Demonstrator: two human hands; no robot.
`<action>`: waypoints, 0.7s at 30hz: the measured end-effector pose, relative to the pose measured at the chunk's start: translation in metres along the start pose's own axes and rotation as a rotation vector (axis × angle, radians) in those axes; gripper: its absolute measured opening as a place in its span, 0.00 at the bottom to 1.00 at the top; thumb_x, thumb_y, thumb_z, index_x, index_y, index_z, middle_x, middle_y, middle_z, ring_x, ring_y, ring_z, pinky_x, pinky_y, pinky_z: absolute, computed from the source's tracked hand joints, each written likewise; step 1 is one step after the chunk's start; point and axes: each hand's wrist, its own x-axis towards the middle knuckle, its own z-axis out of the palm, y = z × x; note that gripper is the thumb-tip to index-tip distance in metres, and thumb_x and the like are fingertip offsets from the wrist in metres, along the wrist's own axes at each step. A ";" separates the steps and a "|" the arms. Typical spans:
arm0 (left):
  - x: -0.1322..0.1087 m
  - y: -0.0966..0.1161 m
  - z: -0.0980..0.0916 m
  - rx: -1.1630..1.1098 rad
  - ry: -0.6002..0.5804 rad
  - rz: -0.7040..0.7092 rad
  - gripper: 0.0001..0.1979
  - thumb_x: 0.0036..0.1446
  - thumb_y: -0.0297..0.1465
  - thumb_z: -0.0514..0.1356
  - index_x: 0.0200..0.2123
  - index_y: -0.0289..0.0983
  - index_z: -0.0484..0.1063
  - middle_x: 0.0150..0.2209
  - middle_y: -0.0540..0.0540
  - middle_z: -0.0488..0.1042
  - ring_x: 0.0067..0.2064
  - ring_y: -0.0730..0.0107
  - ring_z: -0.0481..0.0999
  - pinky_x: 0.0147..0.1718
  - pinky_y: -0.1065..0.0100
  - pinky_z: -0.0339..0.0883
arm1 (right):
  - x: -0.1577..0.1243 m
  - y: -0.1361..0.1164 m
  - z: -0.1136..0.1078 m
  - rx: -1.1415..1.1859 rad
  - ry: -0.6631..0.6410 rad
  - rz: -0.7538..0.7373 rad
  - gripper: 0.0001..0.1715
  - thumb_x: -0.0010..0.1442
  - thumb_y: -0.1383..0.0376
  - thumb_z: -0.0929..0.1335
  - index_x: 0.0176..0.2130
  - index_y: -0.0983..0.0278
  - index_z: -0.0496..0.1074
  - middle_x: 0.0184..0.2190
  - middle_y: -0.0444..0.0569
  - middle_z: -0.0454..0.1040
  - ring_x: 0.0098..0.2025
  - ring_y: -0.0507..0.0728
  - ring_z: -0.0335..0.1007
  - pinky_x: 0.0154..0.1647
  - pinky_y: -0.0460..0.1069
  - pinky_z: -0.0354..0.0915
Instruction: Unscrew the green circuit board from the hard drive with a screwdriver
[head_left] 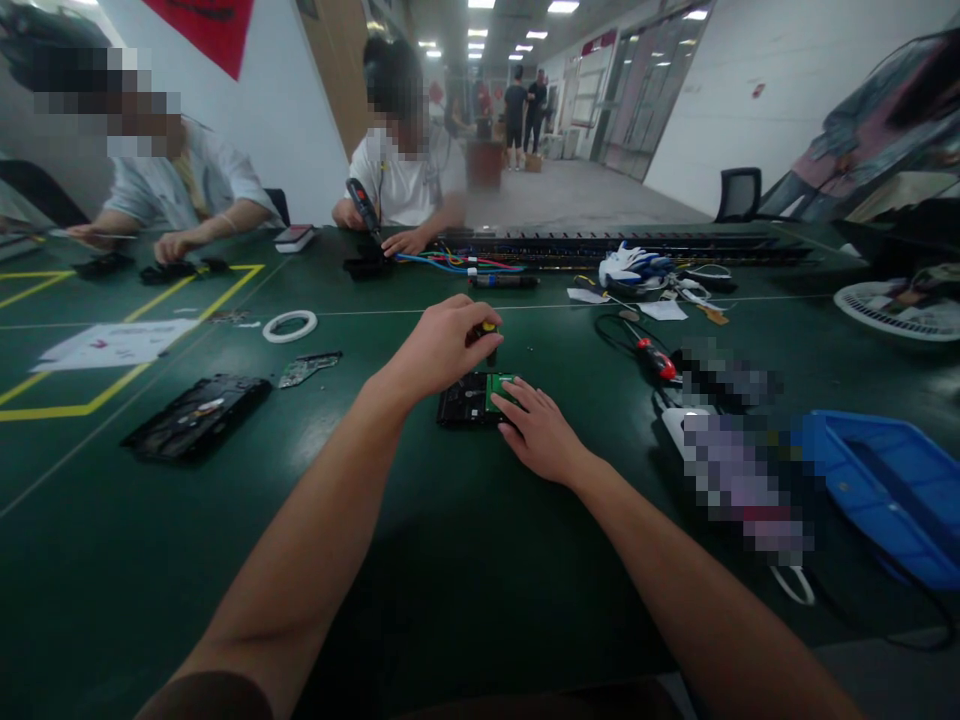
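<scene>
A small black hard drive (459, 408) with a green circuit board (495, 385) lies flat on the green table, in front of me. Above its far edge, my left hand (450, 345) is closed around a short screwdriver (490, 330) with a yellow and black handle, held upright. The screwdriver's tip is too small to make out against the drive. From the right, my right hand (544, 430) rests with spread fingers on the green side of the drive, covering part of it.
Left of me are a black casing (199, 415), a loose circuit board (309, 370) and a white tape roll (290, 326). To the right lie a red-handled screwdriver (656, 360) and a blue tray (892, 490). Cables (465, 262) and co-workers are across the table.
</scene>
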 end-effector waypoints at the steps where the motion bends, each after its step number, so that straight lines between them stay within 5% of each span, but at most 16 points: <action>1: 0.000 0.000 0.001 -0.003 0.004 0.002 0.09 0.64 0.35 0.63 0.44 0.37 0.80 0.39 0.44 0.77 0.38 0.65 0.76 0.42 0.63 0.70 | 0.000 0.000 0.000 0.001 0.000 -0.001 0.29 0.74 0.59 0.61 0.70 0.59 0.63 0.74 0.56 0.57 0.78 0.66 0.44 0.74 0.71 0.49; 8: -0.002 0.004 0.007 -0.163 -0.022 -0.083 0.09 0.64 0.33 0.62 0.45 0.37 0.77 0.32 0.49 0.78 0.30 0.71 0.72 0.33 0.67 0.65 | 0.000 0.000 0.000 0.004 0.005 0.000 0.29 0.74 0.59 0.61 0.70 0.58 0.63 0.74 0.56 0.57 0.78 0.67 0.43 0.74 0.71 0.49; 16: -0.001 -0.001 0.012 -0.323 -0.067 -0.012 0.11 0.67 0.34 0.59 0.44 0.38 0.81 0.39 0.47 0.82 0.35 0.71 0.76 0.36 0.68 0.69 | 0.000 0.001 0.002 -0.009 0.010 -0.004 0.28 0.74 0.59 0.62 0.69 0.60 0.64 0.74 0.58 0.58 0.78 0.67 0.45 0.74 0.71 0.50; 21: -0.001 -0.004 0.014 -0.338 -0.064 -0.103 0.15 0.69 0.38 0.58 0.51 0.38 0.80 0.38 0.46 0.82 0.32 0.71 0.78 0.35 0.69 0.72 | 0.000 0.002 0.003 0.004 0.021 -0.007 0.29 0.74 0.59 0.62 0.70 0.57 0.63 0.74 0.55 0.58 0.78 0.66 0.44 0.74 0.71 0.50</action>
